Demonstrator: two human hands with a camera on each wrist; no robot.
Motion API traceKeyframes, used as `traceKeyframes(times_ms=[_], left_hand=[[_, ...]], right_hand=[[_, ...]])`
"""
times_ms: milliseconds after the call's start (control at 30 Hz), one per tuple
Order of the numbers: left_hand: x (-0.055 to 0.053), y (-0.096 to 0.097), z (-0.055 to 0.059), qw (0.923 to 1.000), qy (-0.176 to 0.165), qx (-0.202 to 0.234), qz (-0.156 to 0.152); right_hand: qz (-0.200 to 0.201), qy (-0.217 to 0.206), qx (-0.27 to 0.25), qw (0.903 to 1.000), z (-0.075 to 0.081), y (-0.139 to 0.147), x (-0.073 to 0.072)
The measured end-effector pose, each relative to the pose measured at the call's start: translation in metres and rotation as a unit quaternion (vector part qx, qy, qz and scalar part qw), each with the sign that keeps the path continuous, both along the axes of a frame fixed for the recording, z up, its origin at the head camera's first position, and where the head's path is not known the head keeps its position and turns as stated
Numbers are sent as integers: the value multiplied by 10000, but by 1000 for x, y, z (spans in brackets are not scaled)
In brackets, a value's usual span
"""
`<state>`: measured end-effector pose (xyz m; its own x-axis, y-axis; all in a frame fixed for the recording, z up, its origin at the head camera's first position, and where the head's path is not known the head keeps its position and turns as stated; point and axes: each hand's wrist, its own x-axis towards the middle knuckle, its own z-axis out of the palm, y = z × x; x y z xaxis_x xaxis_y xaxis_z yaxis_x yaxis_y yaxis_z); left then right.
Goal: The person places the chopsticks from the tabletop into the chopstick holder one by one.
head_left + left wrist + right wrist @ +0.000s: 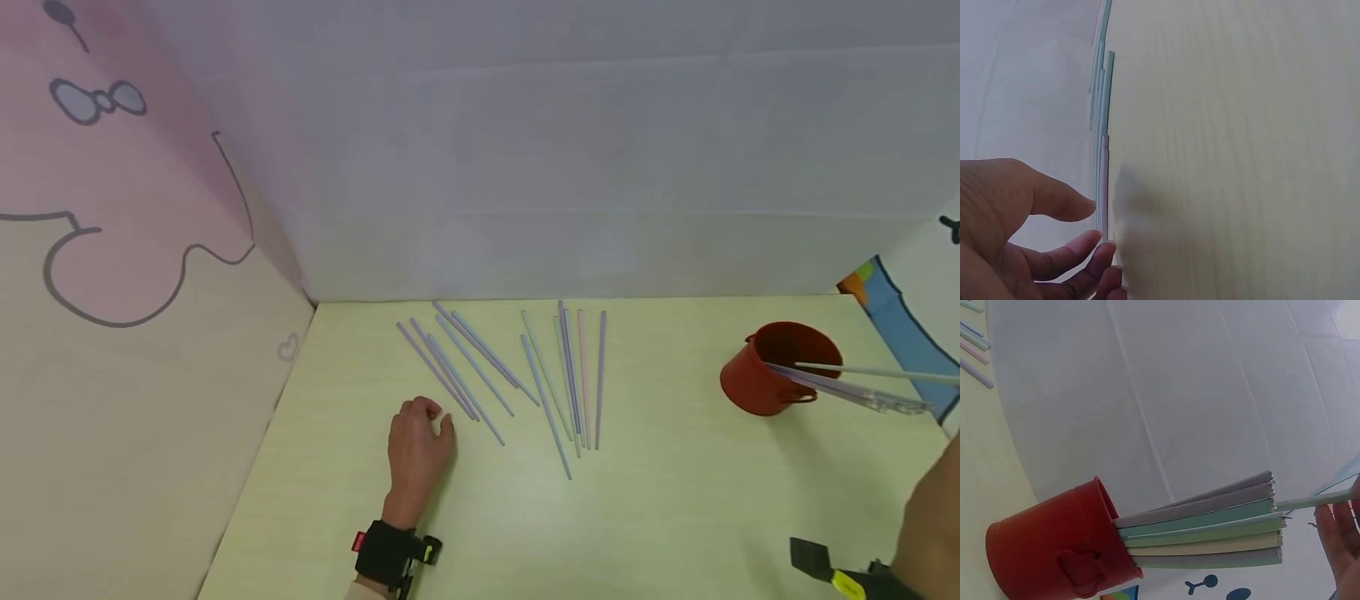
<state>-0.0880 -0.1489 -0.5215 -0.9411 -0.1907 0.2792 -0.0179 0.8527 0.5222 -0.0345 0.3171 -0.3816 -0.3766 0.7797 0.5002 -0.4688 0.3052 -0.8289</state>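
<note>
We see a pale yellow-green table [675,517] set into a corner: a white sheet wall [570,150] behind, a pink cartoon panel [112,208] on the left. Loose pastel straws [525,375] lie fanned across its far middle. The left hand [417,446] rests palm down just beside their near ends, fingers loosely curled and holding nothing. A red bucket [776,367] sits tilted at the table's right (more straws [1210,528] jut from its mouth). The right hand [1341,550] pinches one pale green straw [1316,500] beside that bundle.
</note>
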Motion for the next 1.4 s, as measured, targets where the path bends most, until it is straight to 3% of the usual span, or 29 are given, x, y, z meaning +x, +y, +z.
traceKeyframes(times_ms=[67,133,167,300,367,500,600,867,1067,1233,1400], left_hand=[[-2,1,0,10000,25,-73,21],[-4,3,0,9999,20,-111,35],[-6,4,0,9999,23,-117,34],[-10,8,3,9999,47,-133,37],[-12,9,4,9998,47,-167,75],[-15,11,3,9995,0,-272,157],[-18,13,3,9993,-60,-345,154],[-23,18,4,9980,-226,-552,231],[-26,17,1,9972,-158,-701,216],[-25,13,2,9966,-267,-748,236],[-23,5,8,9951,-701,-560,425]], right_hand=[[-776,-1206,754,9868,1,0,0],[-1454,-2231,1335,9546,-2,1,2],[-1647,-2566,1460,9411,-4,0,3],[-1843,-3355,1151,9166,-11,-5,2],[-1799,-3484,978,9147,-15,-8,-1],[-1545,-3020,1099,9343,-19,-9,-5],[-1440,-2836,1249,9398,-20,-10,-5],[-1441,-3174,1066,9312,-20,-15,-4],[-1819,-3446,1052,9149,-19,-16,4],[-1794,-3836,703,9032,-15,-18,8],[-1845,-3534,1303,9078,-12,-18,11]])
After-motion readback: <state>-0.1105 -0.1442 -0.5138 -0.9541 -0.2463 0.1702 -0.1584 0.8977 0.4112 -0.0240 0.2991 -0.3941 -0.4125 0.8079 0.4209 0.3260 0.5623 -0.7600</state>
